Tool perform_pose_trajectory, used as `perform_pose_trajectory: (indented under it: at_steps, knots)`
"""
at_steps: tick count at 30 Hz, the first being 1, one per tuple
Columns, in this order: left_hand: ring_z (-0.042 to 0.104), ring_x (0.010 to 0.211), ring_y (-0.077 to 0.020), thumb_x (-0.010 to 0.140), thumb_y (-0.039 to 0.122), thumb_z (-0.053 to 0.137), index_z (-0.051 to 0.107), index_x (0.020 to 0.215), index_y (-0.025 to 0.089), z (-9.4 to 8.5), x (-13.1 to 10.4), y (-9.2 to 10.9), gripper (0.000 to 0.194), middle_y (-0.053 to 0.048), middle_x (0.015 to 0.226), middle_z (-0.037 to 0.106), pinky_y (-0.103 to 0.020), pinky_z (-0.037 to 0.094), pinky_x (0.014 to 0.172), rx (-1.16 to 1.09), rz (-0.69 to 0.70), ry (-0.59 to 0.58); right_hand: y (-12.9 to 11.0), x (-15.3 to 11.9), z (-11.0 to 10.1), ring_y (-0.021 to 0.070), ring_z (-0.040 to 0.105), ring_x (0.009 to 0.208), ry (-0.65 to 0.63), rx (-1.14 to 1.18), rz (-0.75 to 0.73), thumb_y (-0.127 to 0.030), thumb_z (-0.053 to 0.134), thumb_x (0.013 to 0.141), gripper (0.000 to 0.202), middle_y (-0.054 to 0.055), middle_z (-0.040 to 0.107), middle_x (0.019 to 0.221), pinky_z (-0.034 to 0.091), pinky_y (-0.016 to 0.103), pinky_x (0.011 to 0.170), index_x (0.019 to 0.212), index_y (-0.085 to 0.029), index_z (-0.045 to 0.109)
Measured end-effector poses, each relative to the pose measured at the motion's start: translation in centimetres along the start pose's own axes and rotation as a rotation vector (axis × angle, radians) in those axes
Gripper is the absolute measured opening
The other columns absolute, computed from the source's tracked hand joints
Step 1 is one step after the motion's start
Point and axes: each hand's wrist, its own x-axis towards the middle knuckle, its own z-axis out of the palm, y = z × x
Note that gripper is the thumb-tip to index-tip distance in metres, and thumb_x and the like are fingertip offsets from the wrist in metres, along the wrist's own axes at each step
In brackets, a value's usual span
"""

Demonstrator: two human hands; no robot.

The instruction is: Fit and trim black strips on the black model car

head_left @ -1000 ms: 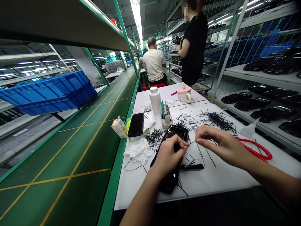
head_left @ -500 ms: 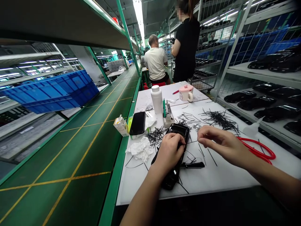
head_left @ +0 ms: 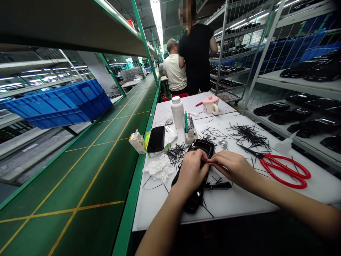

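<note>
A glossy black model car (head_left: 204, 145) lies on the white tabletop, tilted away from me. My left hand (head_left: 192, 169) rests across its middle with curled fingers, gripping the body and covering much of it. My right hand (head_left: 234, 166) reaches in from the right, thumb and fingertips pinched together, meeting my left fingertips at the car's side. Whatever sits in that pinch is too small to make out. Beside the car is a long black part (head_left: 218, 186). Thin black strips (head_left: 176, 154) lie in a heap left of it, and red-handled scissors (head_left: 261, 155) are right of my right hand.
Behind the car stand a white bottle (head_left: 177, 113) and a lidded mug (head_left: 210, 106). A phone (head_left: 156, 139), crumpled tissue (head_left: 160, 170) and small carton (head_left: 137, 143) sit left. More black strips (head_left: 249, 135) lie right. A green conveyor (head_left: 103, 163) borders the table; two people are ahead.
My right hand has moved left to meet my left fingertips at the car, uncovering the scissors. My left hand stays on the car. The standing person has shifted left.
</note>
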Motion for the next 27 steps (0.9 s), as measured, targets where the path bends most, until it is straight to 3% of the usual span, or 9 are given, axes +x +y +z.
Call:
perform_pose_trajectory:
  at_steps: [8, 14, 20, 23, 27]
  knots:
    - [0.053, 0.102, -0.0241, 0.074, 0.006, 0.055, 0.044, 0.089, 0.022, -0.1, 0.1, 0.0, 0.025, -0.005, 0.103, 0.060, -0.038, 0.042, 0.091, 0.009, 0.019, 0.004, 0.5, -0.8, -1.4, 0.0203, 0.069, 0.084, -0.104, 0.117, 0.065, -0.021, 0.050, 0.097, 0.018, 0.007, 0.074, 0.092, 0.055, 0.033, 0.074, 0.096, -0.020, 0.069]
    - [0.054, 0.103, -0.0252, 0.074, 0.007, 0.054, 0.044, 0.088, 0.023, 0.1, 0.0, 0.0, 0.023, -0.005, 0.103, 0.060, -0.039, 0.042, 0.090, 0.020, -0.007, 0.003, 0.4, -0.1, -1.6, 0.0202, 0.069, 0.083, -0.212, 0.372, 0.225, -0.030, 0.053, 0.094, 0.020, 0.006, 0.074, 0.091, 0.053, 0.032, 0.075, 0.092, -0.021, 0.072]
    - [0.054, 0.107, -0.0262, 0.073, 0.006, 0.055, 0.045, 0.087, 0.023, -0.1, 0.0, 0.2, 0.024, -0.006, 0.106, 0.062, -0.040, 0.042, 0.092, 0.002, -0.026, 0.009, 1.3, 0.3, -1.0, 0.0189, 0.067, 0.076, -0.284, 0.469, 0.235, -0.041, 0.059, 0.091, 0.027, 0.006, 0.074, 0.083, 0.053, 0.031, 0.071, 0.086, -0.019, 0.072]
    - [0.054, 0.111, -0.0254, 0.070, 0.005, 0.057, 0.045, 0.086, 0.023, -0.6, 0.2, 0.1, 0.027, -0.006, 0.112, 0.062, -0.040, 0.042, 0.097, -0.151, -0.062, 0.046, 1.8, 0.2, -0.4, 0.0188, 0.068, 0.076, -0.318, 0.501, 0.225, -0.042, 0.060, 0.090, 0.028, 0.006, 0.075, 0.082, 0.053, 0.031, 0.072, 0.086, -0.018, 0.074]
    - [0.058, 0.112, -0.0227, 0.072, 0.003, 0.051, 0.043, 0.084, 0.022, -1.0, 0.5, -0.3, 0.024, -0.007, 0.115, 0.064, -0.040, 0.042, 0.101, -0.441, -0.185, 0.217, 2.1, -0.1, 0.1, 0.0180, 0.069, 0.080, -0.344, 0.541, 0.203, -0.038, 0.058, 0.091, 0.026, 0.006, 0.075, 0.088, 0.053, 0.030, 0.074, 0.093, -0.019, 0.076]
